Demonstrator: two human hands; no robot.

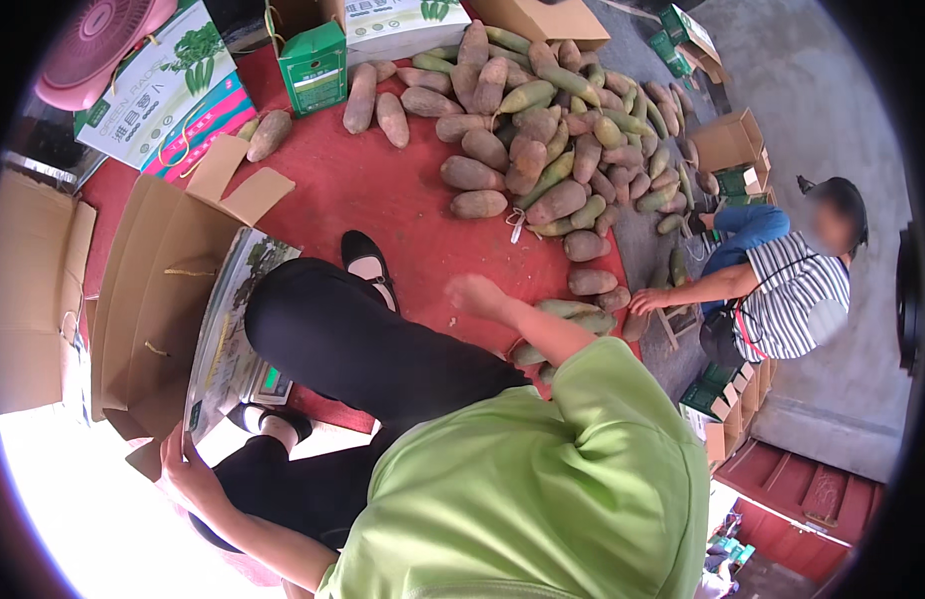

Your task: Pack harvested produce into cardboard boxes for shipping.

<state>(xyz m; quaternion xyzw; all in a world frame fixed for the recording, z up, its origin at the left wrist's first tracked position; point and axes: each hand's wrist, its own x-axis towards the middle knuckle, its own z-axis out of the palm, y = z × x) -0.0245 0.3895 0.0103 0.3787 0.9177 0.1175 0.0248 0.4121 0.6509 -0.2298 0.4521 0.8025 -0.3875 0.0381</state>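
Observation:
At the lower left, my left hand [186,471] grips the near edge of an open cardboard box [168,270], thumb and fingers closed on it. This box is tall, with brown flaps raised and a printed side, and stands against my leg. Beside it a scale [272,380] with a lit green display shows partly. My right hand [474,297] is over the red mat [382,190], in front of my knee, and touches nothing that I can see. Motion blurs its fingers. Nearest to it are several green radishes [574,309]; a big heap of green and reddish-brown radishes [542,150] lies farther off.
Another person [782,280] in a striped top crouches at the right, one hand reaching to the radishes. A pink fan [101,45], a printed carton [168,90] and a green box [313,68] stand at the far left. More cartons [732,140] line the right side.

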